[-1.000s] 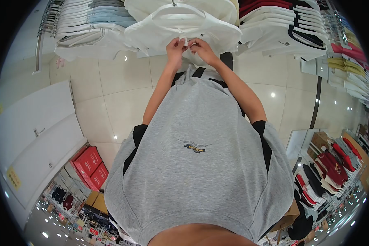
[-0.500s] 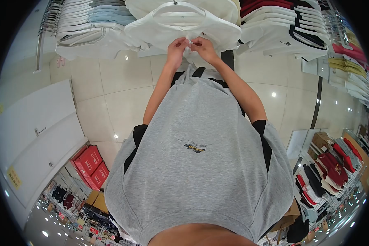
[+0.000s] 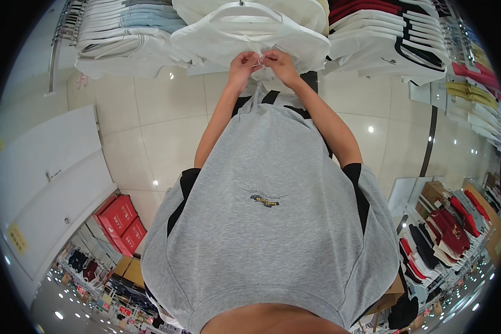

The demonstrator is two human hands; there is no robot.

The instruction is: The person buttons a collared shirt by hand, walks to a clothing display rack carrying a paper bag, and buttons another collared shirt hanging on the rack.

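A white shirt (image 3: pixel 206 40) hangs in front of me on a white hanger (image 3: pixel 245 6). At the upper middle of its front, my left hand (image 3: pixel 242 68) is closed in a pinch on a thin white string (image 3: pixel 258 66). Close beside it, my right hand (image 3: pixel 279 65) pinches the same string from the other side. The two sets of fingertips nearly touch, just below the shirt's neckline. Fingers cover part of the string, so I cannot tell whether it is knotted.
Light-coloured shirts (image 3: pixel 122 53) hang at the left, and white shirts with dark trim (image 3: pixel 378 47) at the right. A white cabinet (image 3: pixel 55 172) and red boxes (image 3: pixel 121 217) stand lower left. Another clothes rack (image 3: pixel 445 239) is lower right, above tiled floor (image 3: pixel 167 133).
Both hands have stayed at the shirt's front with small finger movements. A loop of the white string now shows between them. The view has shifted very slightly.
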